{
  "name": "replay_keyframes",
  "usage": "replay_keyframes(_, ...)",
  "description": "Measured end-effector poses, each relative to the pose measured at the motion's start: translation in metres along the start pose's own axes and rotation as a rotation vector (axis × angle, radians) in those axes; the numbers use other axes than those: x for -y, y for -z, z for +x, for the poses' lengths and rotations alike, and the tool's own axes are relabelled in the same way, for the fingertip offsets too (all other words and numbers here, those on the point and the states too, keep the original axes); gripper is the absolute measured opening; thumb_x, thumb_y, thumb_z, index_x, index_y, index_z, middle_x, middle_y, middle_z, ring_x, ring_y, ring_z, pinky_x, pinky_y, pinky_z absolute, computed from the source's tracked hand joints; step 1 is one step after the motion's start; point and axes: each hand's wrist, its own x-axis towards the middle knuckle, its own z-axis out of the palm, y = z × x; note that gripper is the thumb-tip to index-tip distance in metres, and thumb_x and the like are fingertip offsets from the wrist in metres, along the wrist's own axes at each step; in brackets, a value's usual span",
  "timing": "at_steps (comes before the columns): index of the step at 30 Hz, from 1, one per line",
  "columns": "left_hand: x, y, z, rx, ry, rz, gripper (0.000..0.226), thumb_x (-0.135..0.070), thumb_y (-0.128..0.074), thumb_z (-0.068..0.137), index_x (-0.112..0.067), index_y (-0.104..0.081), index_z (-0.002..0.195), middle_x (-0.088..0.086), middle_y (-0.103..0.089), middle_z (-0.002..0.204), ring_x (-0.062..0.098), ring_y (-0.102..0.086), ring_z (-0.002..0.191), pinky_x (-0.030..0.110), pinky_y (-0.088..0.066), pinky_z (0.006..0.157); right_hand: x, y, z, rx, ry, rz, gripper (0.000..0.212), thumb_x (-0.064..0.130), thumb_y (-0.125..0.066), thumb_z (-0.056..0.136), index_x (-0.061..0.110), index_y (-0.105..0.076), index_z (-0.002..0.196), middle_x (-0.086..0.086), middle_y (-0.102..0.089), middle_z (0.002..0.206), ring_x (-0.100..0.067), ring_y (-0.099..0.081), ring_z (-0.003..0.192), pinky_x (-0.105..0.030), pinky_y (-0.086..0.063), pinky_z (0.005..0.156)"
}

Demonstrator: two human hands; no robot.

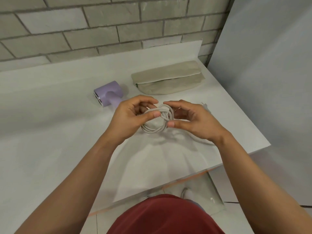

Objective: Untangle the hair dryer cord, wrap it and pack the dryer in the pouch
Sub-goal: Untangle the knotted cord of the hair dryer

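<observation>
Pale grey round cord (155, 130): several loops are being held just above the white tabletop (50, 124). The coil's left side is being pinched by the left hand (133, 115); the crossed strands on its right are being clasped between thumb and fingertips of the right hand (190, 120).

Lilac plastic hair dryer (109, 96): lying on its side behind the left hand. Its cord joint is hidden.

Beige fabric pouch (168, 80): lying behind the hands, zip gaping.

Risks: loops are likely to spring apart if either pinch is being eased; a tail is trailing under the right wrist near the table's right edge and may be dragged over it; the dryer may be tugged.

Room: open tabletop is being left free on the left; a brick wall (84, 31) is closing off the rear.
</observation>
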Motion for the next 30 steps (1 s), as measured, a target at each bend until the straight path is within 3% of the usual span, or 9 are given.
replay_keyframes(3,0.000,-0.005,0.005,0.044,0.009,-0.013,0.016,-0.024,-0.076,0.088,-0.022,-0.074,0.104,-0.003,-0.078,0.093,0.015,-0.071,0.090,0.036,-0.056,0.086,0.002,-0.001,-0.002,-0.059,-0.022,0.194,0.050,0.016,-0.078,0.086,0.011,-0.066,0.135,-0.012,-0.069,0.122,-0.038,-0.071,0.105,-0.048,-0.057,0.102)
replay_keyframes(6,-0.003,-0.005,0.009,0.122,0.016,-0.035,0.013,-0.019,-0.068,0.094,-0.018,-0.074,0.106,-0.004,-0.079,0.101,0.012,-0.073,0.099,0.023,-0.053,0.091,0.006,0.002,-0.004,-0.056,-0.056,0.311,0.040,0.022,-0.068,0.093,0.012,-0.067,0.132,-0.006,-0.073,0.124,-0.029,-0.072,0.109,-0.045,-0.058,0.098)
replay_keyframes(10,-0.007,-0.005,0.015,0.166,0.027,-0.046,0.019,-0.026,-0.063,0.093,-0.018,-0.072,0.108,-0.011,-0.077,0.100,0.007,-0.069,0.100,0.019,-0.050,0.091,0.013,0.007,-0.006,0.030,-0.076,0.236,0.044,0.019,-0.069,0.093,0.016,-0.065,0.136,-0.007,-0.077,0.118,-0.021,-0.076,0.101,-0.047,-0.058,0.100)
replay_keyframes(15,-0.009,-0.012,0.022,0.186,0.067,-0.003,0.027,-0.039,-0.054,0.098,-0.025,-0.072,0.112,-0.009,-0.076,0.105,0.006,-0.067,0.100,0.018,-0.049,0.088,0.019,0.012,0.000,-0.010,-0.053,0.199,0.019,0.005,-0.065,0.099,0.015,-0.072,0.114,-0.010,-0.081,0.091,-0.027,-0.078,0.090,-0.038,-0.060,0.092)
replay_keyframes(20,-0.003,-0.020,0.028,0.136,0.104,-0.095,0.022,-0.032,-0.053,0.105,-0.023,-0.071,0.114,0.007,-0.074,0.112,0.032,-0.067,0.104,0.046,-0.051,0.101,0.023,0.007,0.008,-0.097,-0.037,0.087,0.018,0.010,-0.073,0.097,0.011,-0.064,0.111,-0.009,-0.080,0.085,-0.025,-0.076,0.085,-0.032,-0.056,0.081)
replay_keyframes(22,-0.001,-0.018,0.030,0.144,0.156,-0.179,0.011,-0.013,-0.053,0.106,-0.014,-0.061,0.112,0.004,-0.075,0.093,0.024,-0.068,0.085,0.040,-0.054,0.086,0.026,0.004,0.009,-0.114,-0.041,0.088,0.031,0.013,-0.076,0.095,0.018,-0.059,0.121,-0.007,-0.081,0.084,-0.028,-0.075,0.088,-0.036,-0.055,0.086)
replay_keyframes(24,-0.003,-0.017,0.031,0.186,0.173,-0.179,0.016,0.001,-0.060,0.098,-0.010,-0.053,0.107,0.000,-0.072,0.082,0.017,-0.066,0.072,0.027,-0.051,0.073,0.029,-0.001,0.011,-0.099,-0.032,0.041,0.043,0.017,-0.077,0.095,0.026,-0.060,0.133,-0.003,-0.081,0.084,-0.022,-0.077,0.087,-0.040,-0.058,0.094)
replay_keyframes(27,-0.006,-0.016,0.031,0.222,0.135,-0.106,0.017,-0.004,-0.067,0.088,-0.006,-0.055,0.100,0.001,-0.069,0.077,0.016,-0.064,0.071,0.024,-0.050,0.069,0.032,-0.006,0.013,-0.132,-0.041,0.012,0.033,0.022,-0.077,0.095,0.028,-0.069,0.126,-0.002,-0.080,0.080,-0.018,-0.078,0.080,-0.049,-0.059,0.096)
replay_keyframes(30,-0.006,-0.016,0.031,0.201,0.165,-0.096,0.016,0.000,-0.067,0.090,-0.007,-0.055,0.099,0.001,-0.071,0.078,0.018,-0.066,0.074,0.026,-0.051,0.069,0.037,-0.009,0.015,-0.163,-0.103,-0.049,0.027,0.026,-0.076,0.095,0.028,-0.072,0.122,-0.001,-0.079,0.074,-0.015,-0.077,0.075,-0.048,-0.058,0.095)
